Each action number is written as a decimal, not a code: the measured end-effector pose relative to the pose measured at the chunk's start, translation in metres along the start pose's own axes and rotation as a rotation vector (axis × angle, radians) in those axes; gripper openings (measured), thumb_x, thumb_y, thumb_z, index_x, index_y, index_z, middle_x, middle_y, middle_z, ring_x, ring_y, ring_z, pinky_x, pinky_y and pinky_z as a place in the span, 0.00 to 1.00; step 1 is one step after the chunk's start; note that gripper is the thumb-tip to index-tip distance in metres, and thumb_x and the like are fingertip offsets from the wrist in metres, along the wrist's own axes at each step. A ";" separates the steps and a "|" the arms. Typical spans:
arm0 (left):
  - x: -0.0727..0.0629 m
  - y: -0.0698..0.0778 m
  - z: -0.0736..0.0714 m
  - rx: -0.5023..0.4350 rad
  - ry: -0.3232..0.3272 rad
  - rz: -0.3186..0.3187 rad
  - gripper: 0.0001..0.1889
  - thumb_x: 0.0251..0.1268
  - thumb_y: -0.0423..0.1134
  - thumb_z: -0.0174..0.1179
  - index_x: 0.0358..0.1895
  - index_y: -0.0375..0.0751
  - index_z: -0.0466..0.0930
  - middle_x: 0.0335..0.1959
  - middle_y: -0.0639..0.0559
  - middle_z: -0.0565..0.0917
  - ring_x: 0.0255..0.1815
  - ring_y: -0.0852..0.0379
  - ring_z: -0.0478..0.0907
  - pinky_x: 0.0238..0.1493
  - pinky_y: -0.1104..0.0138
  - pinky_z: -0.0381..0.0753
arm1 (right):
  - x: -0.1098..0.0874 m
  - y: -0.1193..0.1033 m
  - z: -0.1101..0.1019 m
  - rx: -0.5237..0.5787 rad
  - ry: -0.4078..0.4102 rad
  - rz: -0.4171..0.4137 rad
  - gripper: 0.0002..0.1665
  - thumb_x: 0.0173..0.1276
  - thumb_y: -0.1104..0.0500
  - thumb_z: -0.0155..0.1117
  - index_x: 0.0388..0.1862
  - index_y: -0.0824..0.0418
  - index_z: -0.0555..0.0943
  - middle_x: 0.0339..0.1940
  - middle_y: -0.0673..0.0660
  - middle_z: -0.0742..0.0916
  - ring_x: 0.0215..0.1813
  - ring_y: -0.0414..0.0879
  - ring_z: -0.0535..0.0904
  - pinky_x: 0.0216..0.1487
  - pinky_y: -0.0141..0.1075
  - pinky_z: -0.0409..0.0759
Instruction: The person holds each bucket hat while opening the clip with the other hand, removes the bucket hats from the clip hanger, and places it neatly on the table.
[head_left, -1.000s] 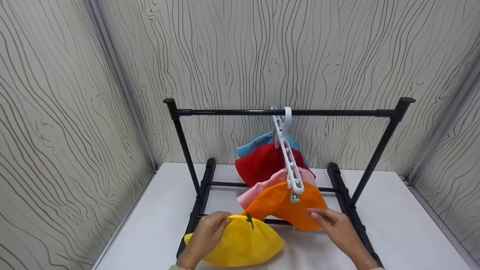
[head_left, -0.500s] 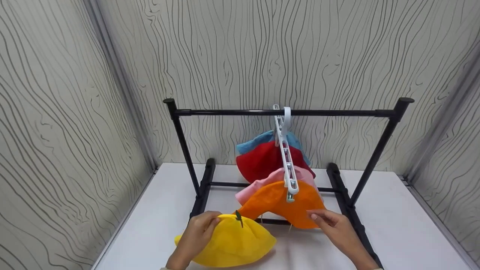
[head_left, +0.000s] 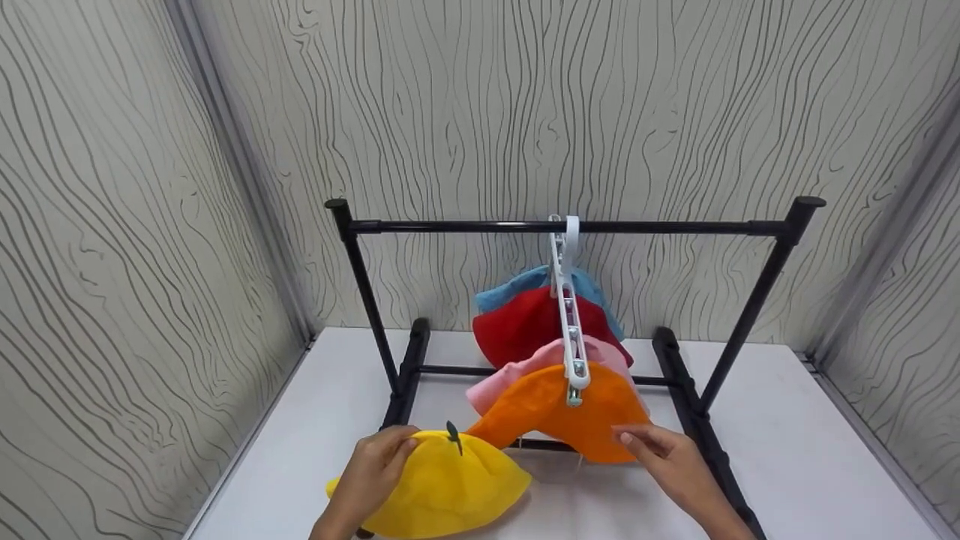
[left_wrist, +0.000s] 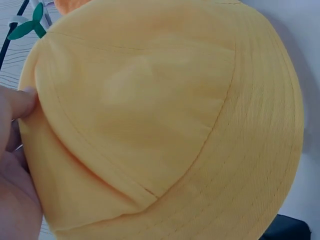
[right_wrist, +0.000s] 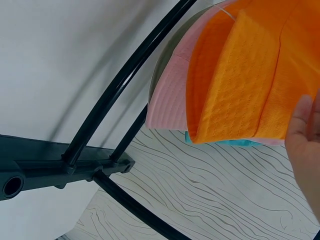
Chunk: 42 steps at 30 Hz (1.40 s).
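Observation:
My left hand (head_left: 373, 469) pinches a yellow bucket hat (head_left: 454, 487) by its crown, beside a small green leaf tuft (head_left: 454, 437). In the left wrist view, the hat (left_wrist: 145, 105) fills most of the picture, its brim to the right. An orange bucket hat (head_left: 600, 409) hangs from the front clip of a white hanger (head_left: 568, 311). My right hand (head_left: 667, 461) is at the orange hat's right side, thumb and fingers loosely bent with nothing visible between them. Whether the fingertips touch the cloth of the orange hat (right_wrist: 260, 75), I cannot tell.
Behind the orange hat hang a pink hat (head_left: 510, 377), a red hat (head_left: 517, 326) and a blue hat (head_left: 514, 289). The hanger hooks over the bar (head_left: 675, 227) of a black rack standing on a white table (head_left: 817, 450). Patterned walls (head_left: 450, 112) enclose it.
My left hand has moved left with the yellow hat, away from the orange one. The hanger's front end has swung slightly left. My right hand has hardly moved.

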<state>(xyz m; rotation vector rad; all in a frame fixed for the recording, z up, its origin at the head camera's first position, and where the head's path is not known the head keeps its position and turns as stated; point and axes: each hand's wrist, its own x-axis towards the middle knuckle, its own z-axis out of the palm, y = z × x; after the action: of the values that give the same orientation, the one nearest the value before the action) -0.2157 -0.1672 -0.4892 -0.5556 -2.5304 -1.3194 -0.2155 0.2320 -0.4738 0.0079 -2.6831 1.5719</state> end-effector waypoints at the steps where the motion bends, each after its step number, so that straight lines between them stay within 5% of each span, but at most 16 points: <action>1: -0.001 -0.001 -0.002 0.001 0.007 -0.002 0.11 0.72 0.41 0.52 0.45 0.43 0.82 0.42 0.53 0.86 0.41 0.62 0.82 0.44 0.72 0.82 | 0.000 0.000 0.000 0.000 0.002 -0.003 0.17 0.69 0.52 0.60 0.51 0.60 0.83 0.50 0.57 0.87 0.51 0.46 0.83 0.52 0.34 0.82; 12: -0.008 -0.013 -0.021 0.047 0.095 -0.045 0.08 0.69 0.35 0.55 0.46 0.39 0.81 0.42 0.49 0.86 0.42 0.58 0.84 0.45 0.69 0.84 | -0.001 0.003 0.003 -0.024 -0.002 -0.021 0.19 0.69 0.49 0.59 0.51 0.59 0.84 0.51 0.55 0.87 0.48 0.37 0.82 0.54 0.34 0.81; 21: -0.017 -0.016 -0.031 0.066 0.169 -0.182 0.08 0.68 0.32 0.56 0.45 0.38 0.82 0.42 0.48 0.86 0.40 0.58 0.83 0.45 0.67 0.84 | 0.000 0.004 0.004 0.002 -0.025 -0.006 0.20 0.70 0.49 0.58 0.52 0.61 0.83 0.51 0.57 0.87 0.51 0.44 0.83 0.54 0.35 0.81; 28: -0.021 -0.023 -0.038 0.114 0.245 -0.176 0.07 0.66 0.29 0.57 0.43 0.36 0.82 0.38 0.47 0.87 0.37 0.58 0.83 0.42 0.67 0.85 | -0.001 0.005 0.005 -0.002 -0.010 0.022 0.18 0.70 0.51 0.59 0.51 0.61 0.84 0.51 0.57 0.87 0.52 0.47 0.83 0.55 0.38 0.81; 42: -0.034 -0.035 -0.052 0.111 0.359 -0.310 0.10 0.69 0.31 0.55 0.48 0.35 0.82 0.43 0.43 0.86 0.40 0.56 0.84 0.43 0.68 0.84 | 0.000 0.008 0.007 -0.007 0.006 0.023 0.16 0.70 0.53 0.59 0.50 0.60 0.84 0.49 0.56 0.88 0.50 0.45 0.83 0.53 0.36 0.82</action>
<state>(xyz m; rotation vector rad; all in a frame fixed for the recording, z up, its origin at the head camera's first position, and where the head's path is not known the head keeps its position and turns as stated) -0.1984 -0.2360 -0.4979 0.0978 -2.4272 -1.2289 -0.2153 0.2305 -0.4843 -0.0282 -2.6936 1.5660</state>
